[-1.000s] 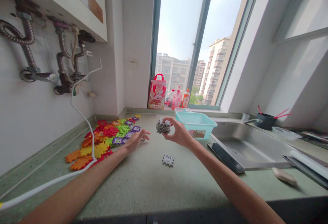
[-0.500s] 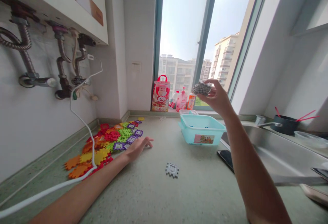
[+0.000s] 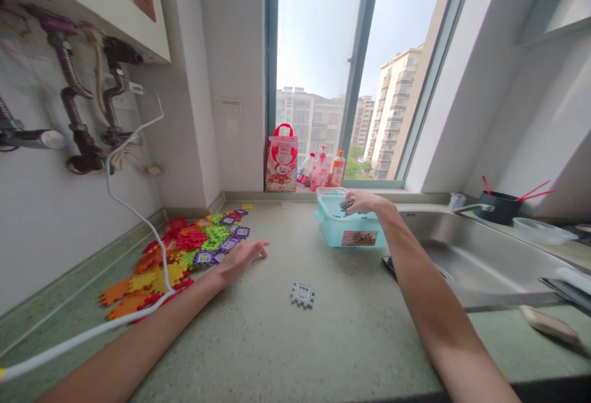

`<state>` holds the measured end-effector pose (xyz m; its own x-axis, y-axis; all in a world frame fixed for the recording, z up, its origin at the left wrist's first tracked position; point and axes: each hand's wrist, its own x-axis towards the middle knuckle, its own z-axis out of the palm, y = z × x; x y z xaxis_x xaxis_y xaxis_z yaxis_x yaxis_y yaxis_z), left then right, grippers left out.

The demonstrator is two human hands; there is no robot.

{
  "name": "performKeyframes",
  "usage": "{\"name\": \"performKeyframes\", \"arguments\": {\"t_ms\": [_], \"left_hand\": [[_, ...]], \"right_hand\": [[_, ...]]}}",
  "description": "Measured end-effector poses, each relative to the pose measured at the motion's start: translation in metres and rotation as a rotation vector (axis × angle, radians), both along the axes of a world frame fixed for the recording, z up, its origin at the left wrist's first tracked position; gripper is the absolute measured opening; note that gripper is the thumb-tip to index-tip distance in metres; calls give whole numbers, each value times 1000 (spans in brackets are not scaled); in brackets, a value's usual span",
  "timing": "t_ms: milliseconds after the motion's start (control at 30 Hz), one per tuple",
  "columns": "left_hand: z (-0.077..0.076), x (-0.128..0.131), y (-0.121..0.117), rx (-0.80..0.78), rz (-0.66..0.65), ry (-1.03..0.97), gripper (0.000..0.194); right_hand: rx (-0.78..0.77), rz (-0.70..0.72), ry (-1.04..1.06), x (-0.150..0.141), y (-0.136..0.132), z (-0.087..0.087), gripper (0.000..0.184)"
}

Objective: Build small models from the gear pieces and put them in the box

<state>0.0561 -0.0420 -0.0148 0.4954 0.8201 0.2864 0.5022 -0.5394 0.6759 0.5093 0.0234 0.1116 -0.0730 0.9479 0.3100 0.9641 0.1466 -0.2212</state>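
Kitchen worktop beneath a window, seen from the head. The pale green countertop spans the view, with the window behind it and the steel sink set into its right side. A spread of toothed, interlocking pieces in red, orange, yellow, green and purple covers the left part of the countertop; a white cable runs across it.

Right of centre stands a light-blue tub, upright, with a picture label on its near wall. On the ledge behind are a pink-and-red bag and, to its right, a group of bottles.

The right hand is over the tub, its fingers closed about a small cluster of grey pieces at the opening; at this size, it is unclear whether the cluster touches the contents below. The left hand lies low beside the purple edge of the coloured spread, palm down, fingers loosely extended and parted.

Smallest, a single grey toothed piece lies flat on the countertop, between the two forearms, nearer the viewer than the tub and well apart from the coloured spread.
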Motion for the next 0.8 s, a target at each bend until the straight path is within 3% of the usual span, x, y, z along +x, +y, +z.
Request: {"name": "performKeyframes", "arguments": {"t_ms": [100, 233, 333, 400, 467, 533, 667, 733, 800], "left_hand": [[0, 0, 0, 15, -11, 14, 95], [-2, -1, 2, -1, 4, 37, 92], [-1, 0, 1, -9, 14, 46, 92], [2, 1, -1, -15, 6, 49, 91], [5, 2, -3, -15, -1, 42, 90], [6, 3, -3, -12, 1, 38, 90], [2, 3, -1, 3, -14, 47, 90], [0, 2, 0, 23, -28, 45, 88], [0, 2, 0, 41, -33, 45, 85]], "right_hand": [[-208, -59, -23, 1, 9, -13, 28], [-318, -105, -25, 2, 14, -16, 33], [-359, -125, -6, 3, 14, -11, 38], [-324, -123, 0, 4, 7, 2, 43], [-154, -100, -3, 1, -10, 25, 45], [148, -57, 13, -9, -40, 55, 44], [612, 59, 139, -58, -120, 107, 29], [733, 120, 166, -86, -147, 112, 23], [811, 208, 163, -108, -156, 95, 24]]}}
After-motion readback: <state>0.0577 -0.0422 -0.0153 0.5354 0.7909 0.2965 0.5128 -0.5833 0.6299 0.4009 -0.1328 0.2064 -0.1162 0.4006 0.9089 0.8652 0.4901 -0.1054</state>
